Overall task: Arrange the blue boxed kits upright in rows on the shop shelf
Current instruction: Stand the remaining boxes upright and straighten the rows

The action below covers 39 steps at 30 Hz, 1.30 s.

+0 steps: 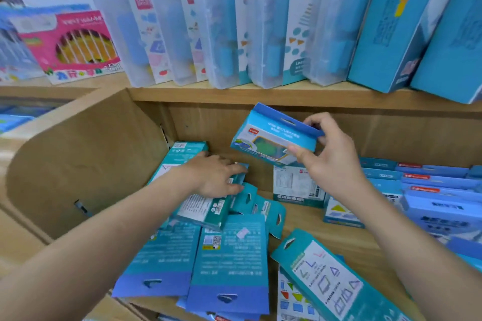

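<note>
My right hand (331, 156) grips a blue boxed kit (273, 135) by its hang tab, lifted and tilted above the wooden lower shelf (339, 240). My left hand (219, 177) reaches in and rests with straight fingers on teal kits (208, 208) lying at the back left of the shelf. Several more blue kits (229, 263) lie flat in a loose pile at the front. One kit (297, 187) stands upright against the back, below the held one. Another teal kit (336, 281) lies tilted at the front right.
A cardboard divider (86, 161) walls the shelf's left side. Stacked blue boxes (433, 190) fill the right. On the upper shelf (260, 96) stand clear plastic cases (266, 26), tall blue boxes (396, 21) and a pink box (75, 44).
</note>
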{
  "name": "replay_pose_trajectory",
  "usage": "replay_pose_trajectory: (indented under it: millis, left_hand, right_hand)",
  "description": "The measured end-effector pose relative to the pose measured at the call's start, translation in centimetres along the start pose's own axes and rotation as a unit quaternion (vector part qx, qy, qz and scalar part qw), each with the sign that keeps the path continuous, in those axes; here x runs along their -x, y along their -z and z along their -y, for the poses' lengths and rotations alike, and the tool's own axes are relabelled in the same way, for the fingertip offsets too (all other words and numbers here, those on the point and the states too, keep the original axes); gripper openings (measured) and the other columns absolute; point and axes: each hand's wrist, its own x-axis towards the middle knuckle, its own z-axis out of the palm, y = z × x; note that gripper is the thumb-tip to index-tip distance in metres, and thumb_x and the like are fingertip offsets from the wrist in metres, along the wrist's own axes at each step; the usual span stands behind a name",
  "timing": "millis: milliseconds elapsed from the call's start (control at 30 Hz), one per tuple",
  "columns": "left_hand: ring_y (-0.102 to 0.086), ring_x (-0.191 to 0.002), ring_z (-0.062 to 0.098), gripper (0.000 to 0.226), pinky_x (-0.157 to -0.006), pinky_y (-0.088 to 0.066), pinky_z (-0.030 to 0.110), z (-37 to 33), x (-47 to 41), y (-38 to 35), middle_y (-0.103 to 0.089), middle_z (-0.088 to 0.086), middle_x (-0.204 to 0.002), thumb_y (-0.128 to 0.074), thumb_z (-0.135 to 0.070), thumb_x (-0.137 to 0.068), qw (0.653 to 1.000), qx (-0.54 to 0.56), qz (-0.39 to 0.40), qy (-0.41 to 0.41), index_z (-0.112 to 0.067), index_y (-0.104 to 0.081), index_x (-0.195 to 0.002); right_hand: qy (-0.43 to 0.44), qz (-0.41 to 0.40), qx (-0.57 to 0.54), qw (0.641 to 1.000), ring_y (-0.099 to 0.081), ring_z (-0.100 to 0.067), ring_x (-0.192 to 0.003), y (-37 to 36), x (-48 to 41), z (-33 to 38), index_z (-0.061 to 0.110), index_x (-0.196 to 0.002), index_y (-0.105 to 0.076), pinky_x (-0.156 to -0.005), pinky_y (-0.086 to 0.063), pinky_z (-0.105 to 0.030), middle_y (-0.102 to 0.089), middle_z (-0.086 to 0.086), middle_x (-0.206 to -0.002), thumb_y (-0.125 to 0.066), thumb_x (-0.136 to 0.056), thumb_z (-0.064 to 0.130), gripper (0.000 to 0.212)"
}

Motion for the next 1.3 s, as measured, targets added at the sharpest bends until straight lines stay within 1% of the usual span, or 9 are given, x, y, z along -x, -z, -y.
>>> replay_pose_trajectory:
  millis: [167, 333, 433, 633, 867, 1000, 1100, 1200, 1300]
  left_hand:
    - [-0.030, -0.138, 0.019, 0.054, -0.114, -0.014, 0.045, 0.3, 0.8, -1.3, -0.025, -0.007, -0.155, -0.029, -0.056, -0.093, 0.999, 0.029, -0.020, -0.019, -0.042, -0.019, -0.144]
    - [-0.027, -0.137, 0.019, 0.053, -0.106, -0.029, 0.043, 0.0, 0.0, -0.9, -0.027, -0.008, -0.153, -0.032, -0.054, -0.091, 0.997, 0.042, -0.056, -0.037, -0.040, -0.028, -0.142]
    - [-0.025, -0.133, 0.021, 0.050, -0.102, -0.032, 0.045, -1.2, -1.1, 0.1, -0.025, -0.005, -0.153, -0.020, -0.056, -0.094, 0.999, 0.004, -0.017, -0.040, -0.040, -0.040, -0.137]
    - [-0.040, -0.116, 0.020, 0.046, -0.090, -0.043, 0.038, -0.5, -0.8, -0.4, -0.049, 0.000, -0.126, -0.022, -0.047, -0.097, 0.994, 0.034, -0.088, -0.055, -0.030, -0.062, -0.114]
    - [-0.047, -0.114, 0.015, 0.031, -0.096, -0.040, 0.036, 0.2, 0.6, -1.2, -0.057, -0.007, -0.117, -0.042, -0.045, -0.094, 0.971, 0.167, -0.126, -0.114, -0.029, -0.059, -0.115]
    - [-0.048, -0.117, 0.015, 0.040, -0.096, -0.042, 0.037, 0.4, 1.1, -1.9, -0.057, -0.007, -0.123, -0.031, -0.048, -0.095, 0.976, 0.116, -0.159, -0.093, -0.033, -0.054, -0.125]
    - [-0.047, -0.117, 0.014, 0.059, -0.101, -0.035, 0.039, 1.8, 1.9, -2.5, -0.056, -0.013, -0.124, -0.010, -0.053, -0.088, 0.972, 0.041, -0.232, -0.026, -0.038, -0.055, -0.121]
    - [-0.039, -0.124, 0.010, 0.073, -0.108, -0.022, 0.048, 2.7, 2.7, -3.5, -0.052, -0.019, -0.127, 0.002, -0.059, -0.080, 0.979, 0.052, -0.199, 0.012, -0.039, -0.056, -0.120]
    - [-0.035, -0.129, 0.009, 0.058, -0.112, -0.012, 0.053, 2.4, 2.5, -3.4, -0.048, -0.020, -0.132, -0.008, -0.058, -0.093, 0.984, 0.078, -0.161, 0.013, -0.039, -0.053, -0.124]
  right_hand:
    - [-0.005, 0.010, 0.040, 0.999, -0.055, -0.018, -0.089, -2.0, -1.8, 0.4, 0.026, -0.099, -0.046, -0.073, -0.044, -0.031, -0.059, -0.001, -0.098, -0.071, -0.083, 0.024, 0.031]
    - [-0.032, 0.017, 0.028, 0.999, -0.058, -0.020, -0.095, -3.7, -2.5, 0.5, 0.031, -0.101, -0.044, -0.078, -0.055, -0.044, -0.058, 0.002, -0.101, -0.074, -0.080, 0.024, 0.036]
    - [-0.035, 0.021, 0.055, 0.998, -0.056, -0.017, -0.094, -4.1, -2.8, 0.6, 0.029, -0.100, -0.043, -0.079, -0.051, -0.037, -0.056, 0.002, -0.100, -0.073, -0.081, 0.024, 0.035]
    - [-0.067, 0.015, 0.084, 0.994, -0.067, -0.025, -0.081, -4.2, -3.4, -0.1, 0.030, -0.101, -0.042, -0.068, -0.055, -0.038, -0.063, -0.004, -0.097, -0.072, -0.082, 0.028, 0.035]
    - [-0.070, 0.049, 0.099, 0.991, -0.067, -0.027, -0.077, -5.4, -3.6, -0.2, 0.025, -0.102, -0.045, -0.070, -0.055, -0.039, -0.062, -0.003, -0.092, -0.071, -0.083, 0.025, 0.033]
    - [-0.050, 0.090, 0.149, 0.984, -0.062, -0.026, -0.088, -6.3, -3.6, -0.2, 0.018, -0.108, -0.049, -0.075, -0.050, -0.035, -0.063, -0.004, -0.097, -0.068, -0.085, 0.027, 0.032]
    - [-0.044, 0.132, 0.209, 0.968, -0.060, -0.026, -0.095, -7.2, -3.3, -0.5, 0.019, -0.115, -0.048, -0.075, -0.049, -0.036, -0.064, -0.007, -0.103, -0.065, -0.088, 0.031, 0.034]
    - [-0.020, 0.158, 0.268, 0.950, -0.055, -0.027, -0.102, -8.3, -2.4, -1.4, 0.019, -0.116, -0.051, -0.080, -0.043, -0.037, -0.060, -0.005, -0.106, -0.064, -0.088, 0.033, 0.034]
    - [-0.003, 0.135, 0.334, 0.933, -0.041, -0.029, -0.121, -9.3, -1.4, -2.5, 0.020, -0.115, -0.051, -0.094, -0.035, -0.042, -0.053, -0.006, -0.119, -0.065, -0.086, 0.031, 0.034]
